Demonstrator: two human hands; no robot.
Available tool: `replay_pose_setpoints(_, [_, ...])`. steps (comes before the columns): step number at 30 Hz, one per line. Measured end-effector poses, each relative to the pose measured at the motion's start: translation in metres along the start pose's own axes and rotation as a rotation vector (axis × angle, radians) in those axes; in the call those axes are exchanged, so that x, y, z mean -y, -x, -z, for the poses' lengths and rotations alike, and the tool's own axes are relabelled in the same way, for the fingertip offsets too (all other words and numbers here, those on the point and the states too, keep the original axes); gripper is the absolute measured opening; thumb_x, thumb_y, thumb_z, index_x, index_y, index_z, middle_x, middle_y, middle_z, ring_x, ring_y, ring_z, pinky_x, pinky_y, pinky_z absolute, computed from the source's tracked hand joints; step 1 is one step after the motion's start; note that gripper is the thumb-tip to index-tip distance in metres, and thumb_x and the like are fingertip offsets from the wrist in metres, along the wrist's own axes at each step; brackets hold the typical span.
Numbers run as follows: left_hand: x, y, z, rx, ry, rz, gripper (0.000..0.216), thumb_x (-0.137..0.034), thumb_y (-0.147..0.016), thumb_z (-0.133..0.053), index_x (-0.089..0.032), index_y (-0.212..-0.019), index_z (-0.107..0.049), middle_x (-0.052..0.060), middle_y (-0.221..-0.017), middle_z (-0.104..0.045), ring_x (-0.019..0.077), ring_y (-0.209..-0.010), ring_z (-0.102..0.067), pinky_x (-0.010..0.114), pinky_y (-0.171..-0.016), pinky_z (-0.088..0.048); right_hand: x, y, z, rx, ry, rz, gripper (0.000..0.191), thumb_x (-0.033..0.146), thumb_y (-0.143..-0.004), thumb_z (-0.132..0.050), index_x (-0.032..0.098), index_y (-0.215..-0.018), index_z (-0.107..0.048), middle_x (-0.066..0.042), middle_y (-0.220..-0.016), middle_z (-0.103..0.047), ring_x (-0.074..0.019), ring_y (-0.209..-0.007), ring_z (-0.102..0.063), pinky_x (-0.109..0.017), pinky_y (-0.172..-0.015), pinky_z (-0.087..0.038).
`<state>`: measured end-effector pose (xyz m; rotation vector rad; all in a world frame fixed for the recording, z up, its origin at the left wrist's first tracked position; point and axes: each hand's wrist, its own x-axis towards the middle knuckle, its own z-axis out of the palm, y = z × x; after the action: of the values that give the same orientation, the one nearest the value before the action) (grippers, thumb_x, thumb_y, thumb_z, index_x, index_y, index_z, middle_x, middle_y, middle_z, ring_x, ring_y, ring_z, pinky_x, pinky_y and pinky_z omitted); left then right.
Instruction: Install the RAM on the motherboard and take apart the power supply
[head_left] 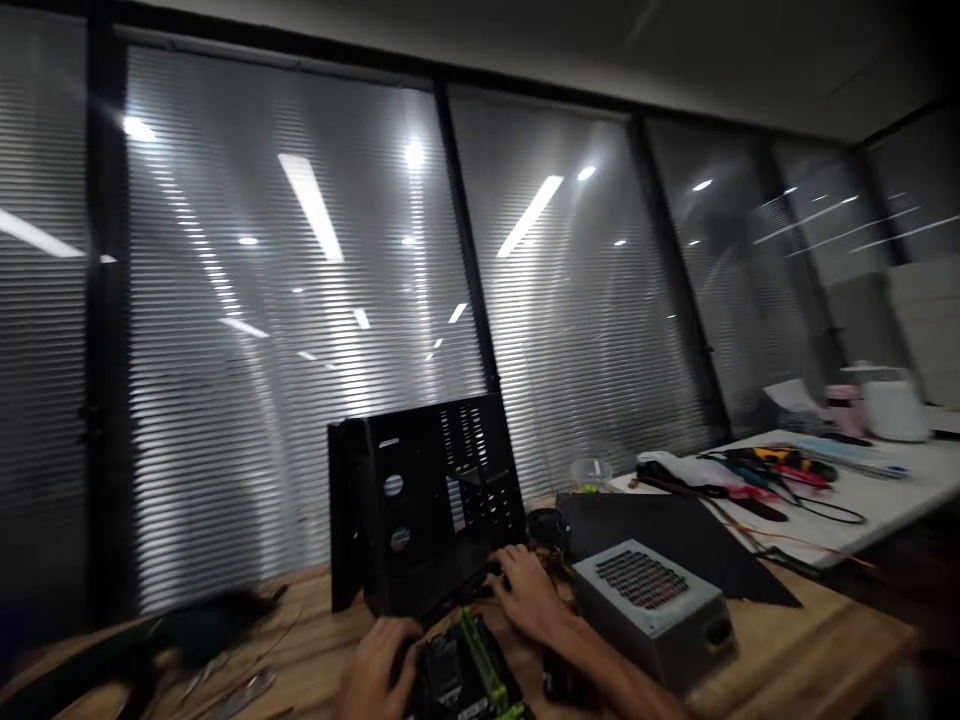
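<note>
A black open computer case (439,560) stands on the wooden workbench, its bare inside towards me. In front of it lies a dark circuit board with green parts, seemingly a motherboard (450,675). At the board's left side is my left hand (379,665), its fingers bent near the case's lower edge and its thumb apart, by the board. My right hand (529,595) reaches to the case's lower right edge, fingers apart and slightly bent. No object shows in either hand. Blur hides the exact fingertip contact.
A grey power supply (645,610) sits right of my right forearm, before a flat black panel (675,540). Tools (795,470) and a white kettle-like vessel (894,405) are on the white table (907,490). Blurred dark items (202,625) lie at left. A ribbed glass wall (300,400) rises behind.
</note>
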<state>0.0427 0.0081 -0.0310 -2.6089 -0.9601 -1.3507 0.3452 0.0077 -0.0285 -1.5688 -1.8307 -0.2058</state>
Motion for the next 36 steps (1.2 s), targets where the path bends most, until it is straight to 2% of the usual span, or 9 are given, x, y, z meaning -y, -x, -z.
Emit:
replay_pose_setpoints(3, [-0.016, 0.002, 0.005, 0.035, -0.135, 0.046, 0.029, -0.032, -0.102, -0.044, -0.026, -0.099, -0.072, 0.007, -0.098, -0.076, 0.0255, -0.092, -0.073, 0.041, -0.081, -0.06, 0.009, 0.008, -0.003, 0.106, -0.301, 0.175, 0.053, 0.042, -0.103, -0.05, 0.021, -0.152, -0.051, -0.013, -0.151, -0.056, -0.0264, -0.141, -0.049, -0.043, -0.119, -0.038])
replay_pose_setpoints(6, [-0.018, 0.003, 0.006, 0.054, -0.237, 0.059, 0.028, -0.027, -0.103, -0.043, -0.022, -0.103, -0.071, 0.01, -0.1, -0.074, 0.0265, -0.094, -0.069, 0.041, -0.082, -0.055, 0.017, 0.018, -0.002, 0.264, -0.429, 0.263, 0.065, 0.05, -0.103, -0.052, 0.022, -0.161, -0.041, -0.014, -0.163, -0.045, -0.0296, -0.152, -0.038, -0.05, -0.125, -0.032])
replay_pose_setpoints(8, [-0.016, 0.004, 0.005, 0.065, -0.276, 0.061, 0.028, -0.027, -0.104, -0.043, -0.021, -0.106, -0.07, 0.01, -0.104, -0.074, 0.027, -0.097, -0.067, 0.042, -0.085, -0.053, 0.023, 0.024, 0.0, 0.306, -0.467, 0.312, 0.054, 0.044, -0.103, -0.053, 0.024, -0.154, -0.052, -0.012, -0.158, -0.052, -0.0286, -0.148, -0.043, -0.05, -0.124, -0.033])
replay_pose_setpoints(11, [-0.017, 0.007, 0.001, 0.118, -0.287, 0.039, 0.026, -0.025, -0.105, -0.043, -0.022, -0.11, -0.068, 0.008, -0.105, -0.073, 0.0269, -0.101, -0.065, 0.042, -0.087, -0.049, 0.029, 0.03, 0.006, 0.27, -0.504, 0.326, 0.029, 0.039, -0.103, -0.054, 0.026, -0.124, -0.07, -0.008, -0.129, -0.071, -0.0255, -0.126, -0.06, -0.045, -0.112, -0.044])
replay_pose_setpoints(15, [-0.025, 0.006, 0.002, 0.166, -0.263, 0.046, 0.022, -0.024, -0.104, -0.047, -0.022, -0.105, -0.069, 0.007, -0.104, -0.072, 0.0248, -0.101, -0.064, 0.04, -0.088, -0.047, 0.029, 0.03, 0.008, 0.288, -0.459, 0.318, 0.019, 0.039, -0.101, -0.06, 0.026, -0.109, -0.072, -0.006, -0.115, -0.074, -0.0251, -0.111, -0.065, -0.042, -0.102, -0.047])
replay_pose_setpoints(21, [-0.025, 0.004, 0.003, 0.205, -0.263, 0.062, 0.022, -0.025, -0.104, -0.048, -0.02, -0.106, -0.069, 0.006, -0.099, -0.072, 0.0244, -0.097, -0.065, 0.04, -0.089, -0.047, 0.023, 0.026, 0.0, 0.287, -0.45, 0.323, 0.023, 0.039, -0.1, -0.064, 0.028, -0.117, -0.075, -0.004, -0.11, -0.078, -0.0246, -0.105, -0.069, -0.041, -0.097, -0.048])
replay_pose_setpoints(28, [-0.018, 0.009, -0.008, 0.244, -0.127, 0.231, 0.026, -0.031, -0.104, -0.05, -0.023, -0.113, -0.073, 0.007, -0.106, -0.074, 0.0226, -0.103, -0.068, 0.033, -0.089, -0.05, 0.028, 0.031, 0.013, 0.313, -0.344, 0.549, 0.019, 0.038, -0.099, -0.065, 0.028, -0.098, -0.081, -0.003, -0.102, -0.081, -0.0242, -0.107, -0.069, -0.045, -0.102, -0.046])
replay_pose_setpoints(31, [-0.018, 0.008, -0.009, 0.258, -0.113, 0.262, 0.026, -0.032, -0.104, -0.051, -0.023, -0.113, -0.074, 0.006, -0.105, -0.074, 0.0228, -0.101, -0.069, 0.032, -0.087, -0.05, 0.035, 0.035, 0.021, 0.354, -0.206, 0.599, 0.021, 0.036, -0.1, -0.063, 0.03, -0.096, -0.083, -0.002, -0.101, -0.082, -0.0248, -0.112, -0.067, -0.048, -0.104, -0.044])
replay_pose_setpoints(36, [-0.023, 0.006, -0.005, 0.273, -0.099, 0.284, 0.025, -0.031, -0.103, -0.053, -0.023, -0.112, -0.074, 0.006, -0.104, -0.075, 0.022, -0.099, -0.07, 0.031, -0.085, -0.05, 0.047, 0.041, 0.028, 0.392, -0.097, 0.661, 0.029, 0.032, -0.101, -0.058, 0.028, -0.088, -0.084, -0.004, -0.097, -0.082, -0.0232, -0.102, -0.069, -0.048, -0.105, -0.042])
